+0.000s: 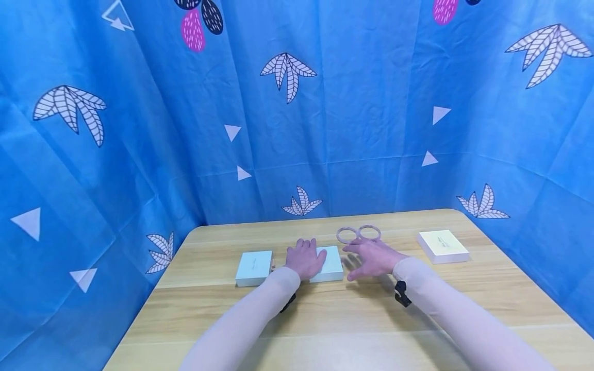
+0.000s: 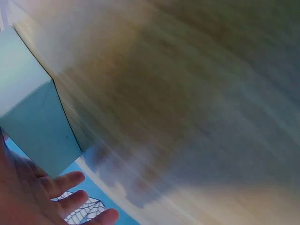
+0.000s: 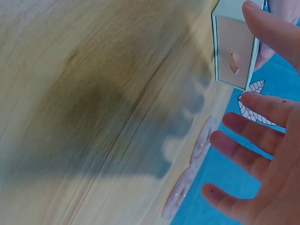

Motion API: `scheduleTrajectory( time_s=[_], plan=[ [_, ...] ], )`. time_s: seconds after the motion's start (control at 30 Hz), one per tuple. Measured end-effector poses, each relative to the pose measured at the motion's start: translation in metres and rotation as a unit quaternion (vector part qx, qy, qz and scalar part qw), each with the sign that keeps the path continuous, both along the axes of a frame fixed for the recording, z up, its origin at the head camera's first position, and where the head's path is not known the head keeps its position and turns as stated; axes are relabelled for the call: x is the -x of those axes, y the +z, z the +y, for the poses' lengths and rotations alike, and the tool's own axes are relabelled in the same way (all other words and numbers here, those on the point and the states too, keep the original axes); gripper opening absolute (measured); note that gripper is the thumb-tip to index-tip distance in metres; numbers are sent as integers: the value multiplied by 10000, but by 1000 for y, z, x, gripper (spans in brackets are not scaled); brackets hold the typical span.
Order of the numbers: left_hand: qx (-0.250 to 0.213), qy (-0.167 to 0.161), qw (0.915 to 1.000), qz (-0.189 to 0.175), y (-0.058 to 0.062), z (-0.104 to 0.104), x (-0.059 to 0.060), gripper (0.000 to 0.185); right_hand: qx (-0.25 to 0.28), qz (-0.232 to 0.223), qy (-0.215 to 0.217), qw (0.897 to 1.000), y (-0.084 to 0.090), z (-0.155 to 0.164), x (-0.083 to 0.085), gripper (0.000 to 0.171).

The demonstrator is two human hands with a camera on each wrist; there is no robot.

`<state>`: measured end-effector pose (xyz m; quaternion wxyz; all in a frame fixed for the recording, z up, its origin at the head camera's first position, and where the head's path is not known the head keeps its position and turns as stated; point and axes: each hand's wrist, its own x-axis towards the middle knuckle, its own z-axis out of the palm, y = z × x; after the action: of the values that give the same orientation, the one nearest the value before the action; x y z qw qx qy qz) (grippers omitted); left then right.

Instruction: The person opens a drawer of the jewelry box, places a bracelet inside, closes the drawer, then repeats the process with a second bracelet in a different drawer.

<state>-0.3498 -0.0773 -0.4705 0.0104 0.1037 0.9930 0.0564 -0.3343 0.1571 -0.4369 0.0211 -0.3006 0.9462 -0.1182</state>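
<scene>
Left hand [image 1: 304,259] lies flat, fingers straight, on top of the middle pale-blue box [image 1: 330,264], pinning it to the wooden table [image 1: 325,319]. Right hand [image 1: 371,257] is spread with relaxed fingers just right of that box, holding nothing; in the right wrist view it hangs above the surface beside the box's end face, which has a small thumb notch [image 3: 233,62]. That reads as a sleeve-and-drawer box, so my guess is the step in hand is getting it open, though I can't confirm a drawer from these views. To do it well: keep the left palm pressing straight down so the sleeve doesn't skate, bring the right thumb or fingertip to the notch, and pull along the box's long axis, not upward. Two pale rings [image 1: 358,234] lie side by side, touching, on the table just behind the right hand; keep the right wrist low and away from them so they don't get swept off. A second pale-blue box [image 1: 253,268] sits just left of the left hand, close enough that the forearm could nudge it. A cream box [image 1: 443,246] sits well apart near the right edge. Left wrist view is badly motion-blurred; it only shows a box corner and loosely extended fingers.
</scene>
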Motion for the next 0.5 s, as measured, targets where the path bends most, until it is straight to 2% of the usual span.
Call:
scheduleTrajectory(
  time_s=[0.13, 0.33, 0.5],
  plan=[
    [69, -1, 9999, 90, 2, 1, -5, 76, 16, 62, 18, 10000, -1, 0, 0, 87],
    [111, 73, 9999, -23, 9, 3, -14, 73, -2, 68, 37, 10000, 0, 1, 1, 85],
    [-43, 167, 9996, -238, 7, 4, -13, 73, 46, 6, 69, 10000, 3, 0, 0, 80]
  ],
)
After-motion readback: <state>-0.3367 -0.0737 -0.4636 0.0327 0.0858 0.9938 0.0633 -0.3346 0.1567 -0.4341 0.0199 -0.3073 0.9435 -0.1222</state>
